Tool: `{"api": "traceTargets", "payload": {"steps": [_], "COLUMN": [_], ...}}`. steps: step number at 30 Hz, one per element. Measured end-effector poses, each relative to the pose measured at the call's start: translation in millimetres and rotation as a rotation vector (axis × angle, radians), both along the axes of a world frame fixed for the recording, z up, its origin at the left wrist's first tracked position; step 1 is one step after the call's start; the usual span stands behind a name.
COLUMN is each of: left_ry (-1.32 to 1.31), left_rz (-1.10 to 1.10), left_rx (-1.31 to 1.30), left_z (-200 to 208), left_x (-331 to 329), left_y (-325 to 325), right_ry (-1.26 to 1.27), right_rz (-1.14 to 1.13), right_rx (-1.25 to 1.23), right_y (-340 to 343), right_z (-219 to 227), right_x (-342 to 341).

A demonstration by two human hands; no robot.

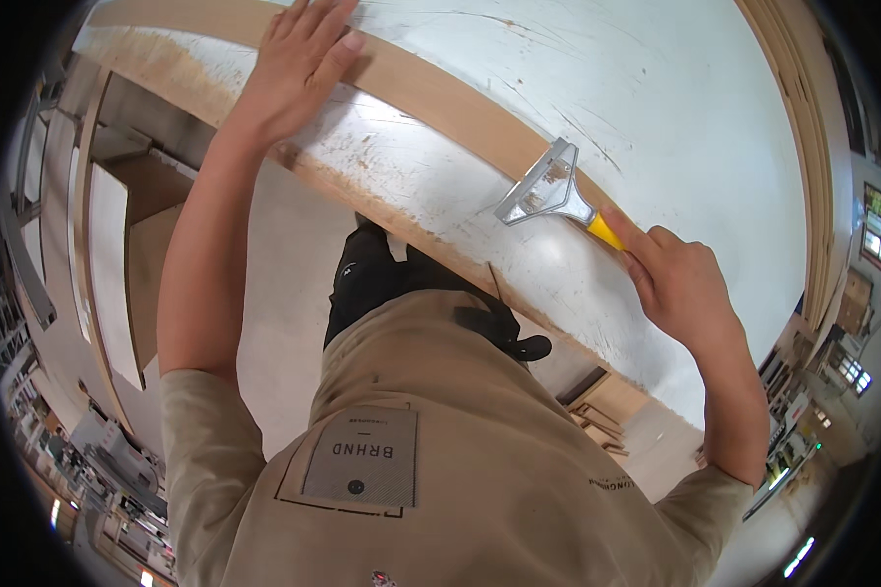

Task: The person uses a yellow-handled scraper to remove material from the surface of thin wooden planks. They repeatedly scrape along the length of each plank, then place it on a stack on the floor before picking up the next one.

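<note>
A long light-brown wooden strip [440, 103] lies along a scratched white worktable [675, 127]. At its upper left part my left hand [303, 73] rests flat across it, fingers stretched out, thumb apart. My right hand [680, 279] is wrapped round the yellow handle of a scraper [548, 191]. The scraper's wide silver head lies at the strip's right end, its blade edge facing left. The head hides part of that end, and my fingers cover most of the handle.
Long boards [803, 127] are stacked along the table's right side. Left of the table stands an open wooden cabinet or shelf piece [117, 264]. Wood pieces [602, 416] lie below the table's near edge, which is worn and brown. Machinery [98, 460] fills the lower left.
</note>
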State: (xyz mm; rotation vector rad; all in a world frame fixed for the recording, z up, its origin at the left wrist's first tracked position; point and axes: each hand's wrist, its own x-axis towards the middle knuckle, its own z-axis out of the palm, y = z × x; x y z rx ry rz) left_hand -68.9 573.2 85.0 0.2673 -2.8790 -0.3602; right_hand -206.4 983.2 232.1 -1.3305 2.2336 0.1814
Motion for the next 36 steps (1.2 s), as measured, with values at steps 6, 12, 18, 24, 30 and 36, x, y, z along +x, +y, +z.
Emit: {"api": "traceTargets", "payload": {"steps": [6,12,18,24,30,36], "left_ry": [-0.047,0.144,0.892,0.499,0.382,0.074], "left_rz": [-0.053,-0.081,0.222,-0.175,-0.632,-0.470], "left_rx": [0.322,0.857,1.143,0.698,0.589,0.370], "left_z": [20.0,24.9,-6.8,-16.4,4.6,-5.4], "left_x": [8.7,20.7,82.8,173.3,99.9,55.9], "left_y": [-6.3,-20.8,-29.0,-69.4,-45.9,-43.7], "right_ry": [-0.011,-0.005,-0.007,0.005,0.034,-0.002], "right_rz": [0.036,0.076,0.020,-0.014,0.085,0.083], "right_rx": [-0.009,-0.037,0.040,0.096,-0.004,-0.023], "right_y": [-54.4,-132.7,-224.2,-291.4,-334.2,-354.6], "right_z": [2.6,-1.8,2.7,10.0,2.9,6.1], "right_x": [-2.5,8.0,25.6,34.6,39.9,38.2]}}
